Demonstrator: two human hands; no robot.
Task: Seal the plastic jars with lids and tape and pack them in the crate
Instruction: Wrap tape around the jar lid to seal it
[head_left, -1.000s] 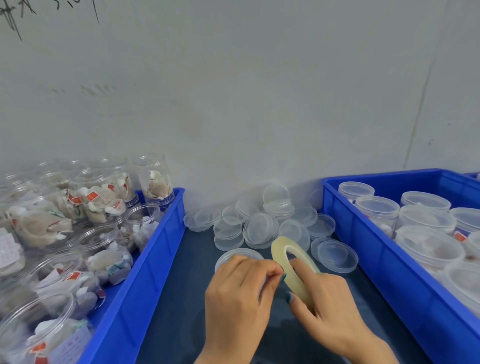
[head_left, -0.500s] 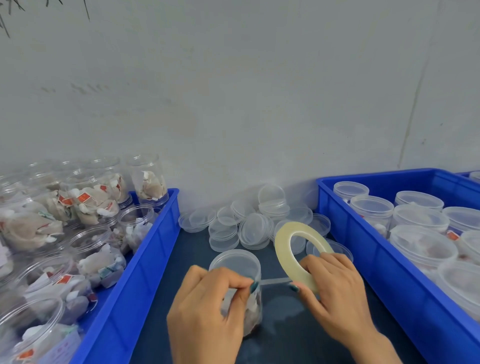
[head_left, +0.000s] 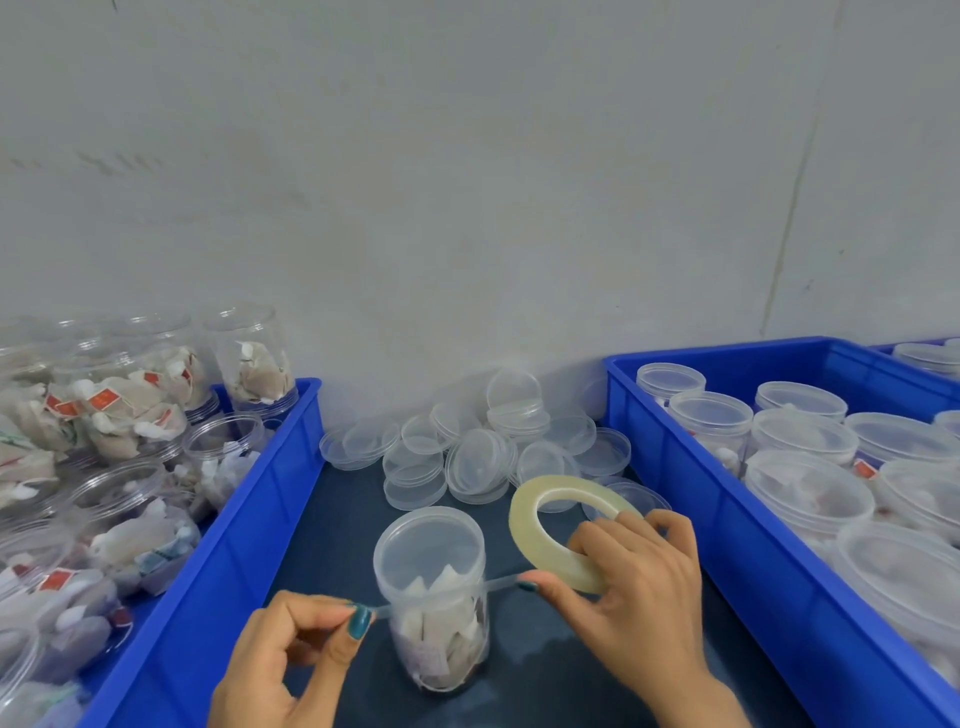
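A clear plastic jar (head_left: 434, 618) with a lid on and tea bags inside stands upright on the dark table between two blue crates. My right hand (head_left: 628, 587) grips a pale yellow roll of tape (head_left: 553, 525) just right of the jar. A strip of clear tape (head_left: 498, 583) runs from the roll across the front of the jar, just below its lid. My left hand (head_left: 291, 654) pinches the strip's free end between thumb and forefinger, left of the jar.
The left blue crate (head_left: 234, 551) holds several open jars of tea bags. The right blue crate (head_left: 727, 519) holds several lidded jars. Loose clear lids (head_left: 467, 452) lie piled at the back of the table against the grey wall.
My left hand has drawn the tape end leftwards away from the roll, stretching a long strip across the jar. The right hand has stayed with the roll on the jar's right.
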